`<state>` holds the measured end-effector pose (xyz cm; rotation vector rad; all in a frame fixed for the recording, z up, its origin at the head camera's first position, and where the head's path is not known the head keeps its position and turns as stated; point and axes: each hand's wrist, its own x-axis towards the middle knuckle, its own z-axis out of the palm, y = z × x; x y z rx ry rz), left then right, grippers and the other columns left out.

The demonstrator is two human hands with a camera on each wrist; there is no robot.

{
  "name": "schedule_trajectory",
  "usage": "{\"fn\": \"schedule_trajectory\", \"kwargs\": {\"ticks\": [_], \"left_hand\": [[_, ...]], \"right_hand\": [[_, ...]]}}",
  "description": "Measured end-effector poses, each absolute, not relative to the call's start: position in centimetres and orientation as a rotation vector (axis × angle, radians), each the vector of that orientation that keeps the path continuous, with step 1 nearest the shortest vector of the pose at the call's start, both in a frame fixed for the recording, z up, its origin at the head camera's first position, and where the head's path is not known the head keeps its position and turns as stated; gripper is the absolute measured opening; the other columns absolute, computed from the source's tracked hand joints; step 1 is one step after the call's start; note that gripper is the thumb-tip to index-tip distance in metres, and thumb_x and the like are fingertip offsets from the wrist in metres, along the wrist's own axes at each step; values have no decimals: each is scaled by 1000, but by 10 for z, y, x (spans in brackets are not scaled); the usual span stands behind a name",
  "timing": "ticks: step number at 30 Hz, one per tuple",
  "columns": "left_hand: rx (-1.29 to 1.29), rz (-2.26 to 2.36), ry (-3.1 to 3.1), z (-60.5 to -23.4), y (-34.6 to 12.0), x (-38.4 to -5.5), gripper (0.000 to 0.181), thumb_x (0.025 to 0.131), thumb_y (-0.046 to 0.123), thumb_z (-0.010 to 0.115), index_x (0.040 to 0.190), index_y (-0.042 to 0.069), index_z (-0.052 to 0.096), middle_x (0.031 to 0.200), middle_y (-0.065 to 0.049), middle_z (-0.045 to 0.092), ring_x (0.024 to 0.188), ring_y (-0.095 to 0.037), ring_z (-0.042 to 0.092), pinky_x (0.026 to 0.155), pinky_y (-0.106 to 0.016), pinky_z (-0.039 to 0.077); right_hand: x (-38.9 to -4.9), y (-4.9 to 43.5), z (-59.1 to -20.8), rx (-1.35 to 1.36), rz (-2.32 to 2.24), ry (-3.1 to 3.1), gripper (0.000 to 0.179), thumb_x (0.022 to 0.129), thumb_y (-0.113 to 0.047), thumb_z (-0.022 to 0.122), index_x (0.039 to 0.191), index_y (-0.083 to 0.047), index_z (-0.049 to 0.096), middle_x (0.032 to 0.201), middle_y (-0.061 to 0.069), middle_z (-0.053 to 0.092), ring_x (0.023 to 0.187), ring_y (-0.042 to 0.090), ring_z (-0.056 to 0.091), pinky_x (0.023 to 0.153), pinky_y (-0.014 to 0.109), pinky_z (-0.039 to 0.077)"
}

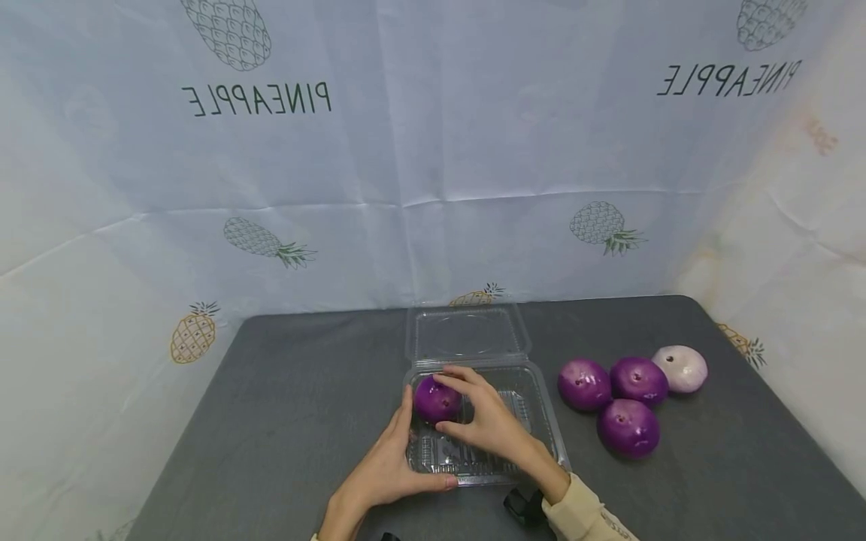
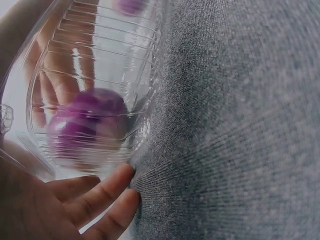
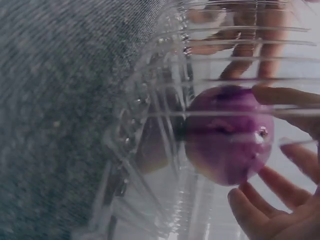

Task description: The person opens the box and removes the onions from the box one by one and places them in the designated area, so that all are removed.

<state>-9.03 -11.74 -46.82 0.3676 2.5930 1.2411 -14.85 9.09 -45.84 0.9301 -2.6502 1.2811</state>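
A round, glossy purple fruit with a small scar is inside the left back part of a clear plastic clamshell container. My right hand reaches over the tray and holds this fruit, fingers at its far side and thumb at its near side. The same fruit shows through the clear wall in the right wrist view, with fingertips round it. My left hand rests along the container's left front corner, fingers straight up the left side and thumb along the front edge. In the left wrist view its fingers touch the outer wall.
Several more fruits lie to the right of the container: purple ones grouped together and a paler, whitish one behind. The container's lid is folded back towards the pineapple-print cloth. Everything stands on a dark grey tabletop.
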Motion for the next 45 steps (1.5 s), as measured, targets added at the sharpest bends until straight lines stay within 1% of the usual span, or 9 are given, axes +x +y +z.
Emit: {"fn": "schedule_trajectory", "kwargs": {"ticks": [7, 14, 18, 22, 29, 33, 35, 40, 45], "left_hand": [[362, 1248, 2574, -465, -118, -92, 143, 72, 59, 87, 164, 16, -13, 171, -21, 15, 139, -42, 50, 113, -66, 39], [362, 1251, 2569, -463, -120, -93, 143, 72, 60, 87, 164, 15, -12, 171, -22, 14, 150, -47, 33, 116, -67, 34], [356, 1249, 2566, -463, -120, -94, 143, 72, 61, 87, 164, 16, -13, 171, -21, 16, 149, -46, 35, 116, -68, 35], [346, 1254, 2553, -462, -120, -94, 142, 73, 59, 87, 164, 17, -14, 171, -21, 15, 147, -46, 39, 115, -69, 35], [333, 1263, 2547, -463, -120, -95, 141, 73, 56, 88, 164, 17, -12, 171, -21, 14, 153, -48, 26, 116, -70, 31], [338, 1266, 2549, -464, -120, -95, 141, 73, 56, 88, 164, 17, -12, 171, -21, 15, 153, -47, 27, 116, -69, 33], [340, 1266, 2551, -464, -120, -94, 141, 73, 56, 88, 165, 17, -12, 171, -21, 16, 153, -46, 27, 116, -69, 33], [347, 1260, 2559, -464, -120, -94, 142, 72, 59, 87, 165, 17, -12, 171, -21, 15, 154, -46, 27, 116, -69, 33], [352, 1263, 2565, -465, -120, -94, 143, 71, 58, 88, 165, 15, -11, 171, -23, 15, 153, -46, 26, 118, -68, 32]], "right_hand": [[-149, 89, -459, 911, 1271, -2737, 72, 78, -16, 89, 143, -6, 60, 149, 18, 52, 134, 41, 54, 101, 58, 54], [-149, 86, -459, 901, 1289, -2781, 78, 75, -16, 92, 144, -8, 58, 145, 16, 51, 131, 37, 53, 102, 60, 52], [-148, 85, -460, 912, 1307, -2792, 85, 71, -19, 94, 146, -10, 56, 145, 15, 49, 132, 36, 51, 102, 60, 51], [-148, 83, -463, 901, 1267, -2784, 87, 68, -21, 96, 146, -12, 57, 143, 13, 50, 129, 32, 52, 102, 58, 51], [-147, 80, -465, 874, 1163, -2772, 80, 69, -23, 96, 141, -15, 62, 133, 9, 52, 119, 24, 50, 95, 51, 53], [-146, 80, -465, 919, 1156, -2771, 77, 70, -20, 94, 140, -14, 63, 132, 8, 50, 113, 20, 44, 92, 45, 53], [-146, 80, -466, 952, 1176, -2776, 78, 71, -19, 93, 141, -13, 62, 134, 11, 48, 115, 22, 43, 93, 46, 53], [-146, 81, -468, 1014, 1253, -2779, 81, 75, -20, 92, 146, -9, 55, 145, 15, 48, 127, 35, 56, 97, 55, 56], [-147, 82, -468, 1010, 1269, -2749, 85, 75, -21, 92, 148, -6, 50, 145, 13, 54, 127, 34, 61, 98, 54, 56]]}}
